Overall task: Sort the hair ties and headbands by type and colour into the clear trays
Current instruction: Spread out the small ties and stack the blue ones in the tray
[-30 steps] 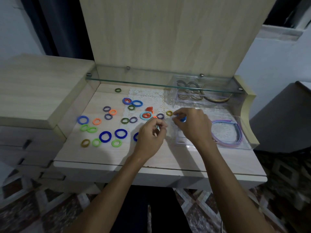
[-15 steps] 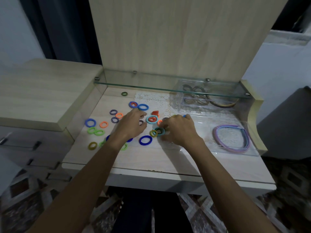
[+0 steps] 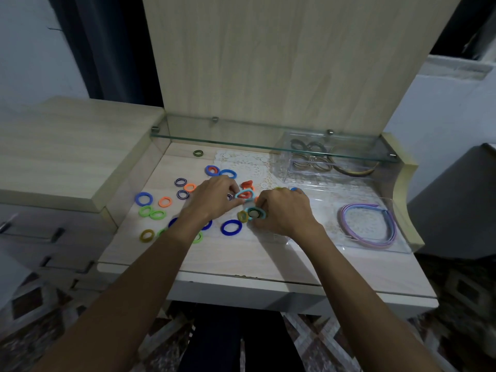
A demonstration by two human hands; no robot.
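Your two hands meet over the middle of the surface [image 3: 257, 259], in the thick of the scattered hair ties. Your left hand [image 3: 212, 200] curls its fingers at the near-left edge of a light-blue tie [image 3: 244, 194] with an orange one lying inside it; it looks to be pinching that rim, though the fingertips are partly hidden. Your right hand [image 3: 281, 210] is bunched, its fingers closed on a second light-blue tie [image 3: 255, 212] with a dark tie inside it, an olive tie [image 3: 242, 216] touching its left side.

What matters for the coming move: the clear trays lie to your right. The near tray [image 3: 402, 248] holds the pastel headbands [image 3: 367, 226] and sits just beyond your right wrist; the far tray [image 3: 295, 178] under the glass shelf [image 3: 241, 140] holds darker ties and a headband. So your right hand is the nearer one for any drop, and likely carries rightward while the left feeds it.

The rest of the ties, blue [image 3: 143, 198], green [image 3: 157, 214], orange [image 3: 165, 201] and striped [image 3: 180, 182], lie to the left of your left hand, well apart from the trays, so much sorting appears to be left.
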